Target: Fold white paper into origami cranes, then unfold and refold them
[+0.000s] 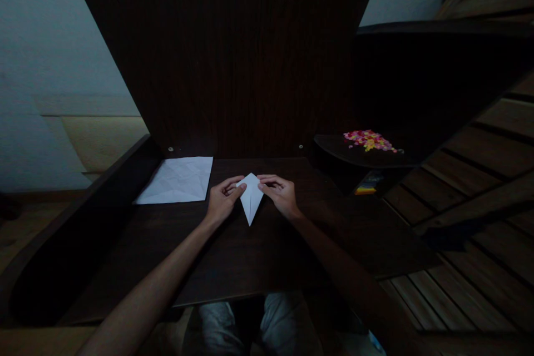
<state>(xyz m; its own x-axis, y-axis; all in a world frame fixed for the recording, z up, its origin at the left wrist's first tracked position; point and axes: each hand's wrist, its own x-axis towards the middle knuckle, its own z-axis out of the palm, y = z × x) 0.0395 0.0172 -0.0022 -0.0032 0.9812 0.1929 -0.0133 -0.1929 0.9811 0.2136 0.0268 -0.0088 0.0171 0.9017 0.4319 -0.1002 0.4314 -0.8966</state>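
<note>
Folded white paper (251, 203), kite-shaped, sits at the middle of the dark desk (250, 267), its side corners pinched between thumb and fingers of the left hand (224, 198) and the right hand (281, 193), I'd guess to keep it flat and even.

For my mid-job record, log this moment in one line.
left hand: holds folded paper | right hand: holds same paper | creased sheet: on desk, left of hands

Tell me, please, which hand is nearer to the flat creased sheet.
Left. The left hand is just right of the sheet; the right hand is farther, at the right edge of the folded paper.
</note>
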